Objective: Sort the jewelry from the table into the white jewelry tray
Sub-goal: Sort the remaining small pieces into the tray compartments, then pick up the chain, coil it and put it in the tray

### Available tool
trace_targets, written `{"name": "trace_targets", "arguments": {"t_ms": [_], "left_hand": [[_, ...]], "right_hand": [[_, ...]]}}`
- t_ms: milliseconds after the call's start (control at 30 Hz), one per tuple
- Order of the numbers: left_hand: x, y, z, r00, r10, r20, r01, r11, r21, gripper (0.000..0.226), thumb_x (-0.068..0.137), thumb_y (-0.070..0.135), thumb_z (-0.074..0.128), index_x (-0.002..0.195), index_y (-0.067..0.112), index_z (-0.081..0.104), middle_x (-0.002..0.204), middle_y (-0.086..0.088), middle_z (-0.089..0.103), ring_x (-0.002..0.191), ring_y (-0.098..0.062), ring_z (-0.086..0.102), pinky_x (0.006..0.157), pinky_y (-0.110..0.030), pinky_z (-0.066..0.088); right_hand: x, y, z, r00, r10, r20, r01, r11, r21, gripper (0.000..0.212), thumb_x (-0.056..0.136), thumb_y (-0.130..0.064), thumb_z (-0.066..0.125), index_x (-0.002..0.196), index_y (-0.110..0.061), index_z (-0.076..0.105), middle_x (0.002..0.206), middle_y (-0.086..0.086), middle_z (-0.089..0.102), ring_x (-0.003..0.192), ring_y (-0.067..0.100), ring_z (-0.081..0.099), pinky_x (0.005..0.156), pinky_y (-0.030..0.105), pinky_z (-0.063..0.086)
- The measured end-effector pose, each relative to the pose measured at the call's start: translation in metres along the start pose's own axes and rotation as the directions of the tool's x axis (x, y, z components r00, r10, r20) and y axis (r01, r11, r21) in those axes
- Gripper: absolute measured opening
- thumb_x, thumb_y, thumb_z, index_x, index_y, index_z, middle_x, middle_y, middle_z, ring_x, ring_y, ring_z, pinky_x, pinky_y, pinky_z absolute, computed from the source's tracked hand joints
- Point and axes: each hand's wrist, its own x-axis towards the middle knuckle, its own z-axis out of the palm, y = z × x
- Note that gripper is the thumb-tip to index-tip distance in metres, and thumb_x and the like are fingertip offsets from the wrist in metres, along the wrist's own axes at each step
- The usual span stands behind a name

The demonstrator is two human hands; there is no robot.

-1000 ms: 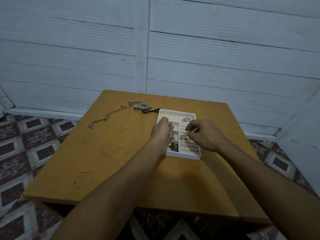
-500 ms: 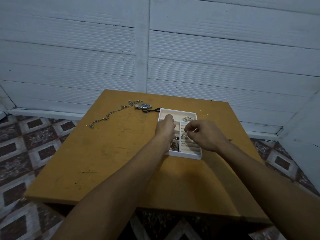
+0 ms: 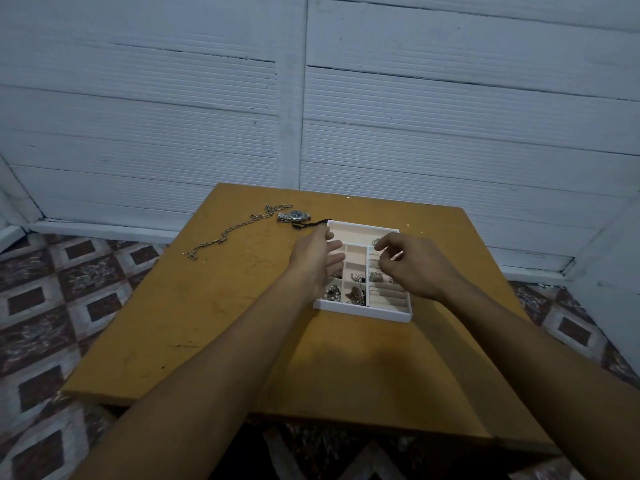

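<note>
Jewelry tray (image 3: 363, 310) now sits beneath both hands, left grip (image 3: 313, 259) spread open, right grip (image 3: 412, 263) loosening.

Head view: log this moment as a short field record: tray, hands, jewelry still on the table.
tray: white, compartmented, on the table
tray contents: small jewelry in the near-left cells, rings in the right-hand slots
left hand: over the tray's left edge, fingers open, nothing seen in it
right hand: over the ring slots, fingers curled; any item in it is too small to tell
still on table: chain, watch, black cord by the tray's far-left corner
</note>
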Motion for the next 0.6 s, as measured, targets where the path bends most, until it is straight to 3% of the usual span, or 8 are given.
{"name": "trace_targets", "arguments": {"t_ms": [133,233,367,500,600], "left_hand": [[0.002,0.009,-0.027,0.995,0.097,-0.032,-0.093,0.989,0.111,0.027,0.1,0.025,0.042,0.118,0.009,0.055,0.108,-0.008,0.064,0.087,-0.022,0.063,0.076,-0.035,0.056],[0.004,0.014,-0.052,0.989,0.137,-0.058,-0.122,0.971,0.207,0.024,0.1,0.026,0.044,0.114,0.012,0.057,0.111,-0.01,0.065,0.087,-0.023,0.062,0.081,-0.041,0.057],[0.006,0.024,-0.088,0.97,0.231,-0.078,-0.184,0.904,0.385,0.019,0.099,0.026,0.046,0.11,0.015,0.058,0.11,-0.007,0.064,0.089,-0.02,0.064,0.072,-0.03,0.054],[0.017,0.035,-0.134,0.934,0.333,-0.129,-0.197,0.782,0.591,0.013,0.097,0.026,0.048,0.1,0.022,0.06,0.102,-0.001,0.065,0.096,-0.021,0.063,0.089,-0.043,0.054],[0.03,0.042,-0.167,0.902,0.399,-0.161,-0.184,0.696,0.694,0.017,0.096,0.032,0.05,0.102,0.022,0.061,0.101,0.001,0.064,0.097,-0.02,0.061,0.091,-0.046,0.052]], "right_hand": [[0.009,-0.012,0.005,0.999,-0.033,0.026,0.034,0.999,-0.011,0.02,0.091,-0.022,0.059,0.109,-0.023,0.066,0.094,-0.013,0.064,0.091,0.011,0.061,0.073,0.028,0.046],[0.019,-0.026,0.014,0.997,-0.056,0.049,0.056,0.998,-0.005,0.016,0.09,-0.023,0.059,0.104,-0.024,0.068,0.095,-0.012,0.064,0.092,0.01,0.061,0.076,0.03,0.049],[0.036,-0.05,0.031,0.992,-0.095,0.086,0.096,0.995,-0.003,0.016,0.089,-0.02,0.059,0.102,-0.023,0.069,0.095,-0.009,0.063,0.088,0.012,0.061,0.073,0.027,0.046],[0.054,-0.077,0.051,0.98,-0.162,0.119,0.165,0.986,-0.019,0.018,0.089,-0.02,0.061,0.105,-0.021,0.068,0.098,-0.007,0.061,0.09,0.012,0.059,0.075,0.026,0.044],[0.066,-0.094,0.067,0.971,-0.197,0.132,0.201,0.979,-0.018,0.019,0.088,-0.019,0.062,0.105,-0.02,0.07,0.096,-0.007,0.06,0.092,0.013,0.057,0.077,0.025,0.042]]}}
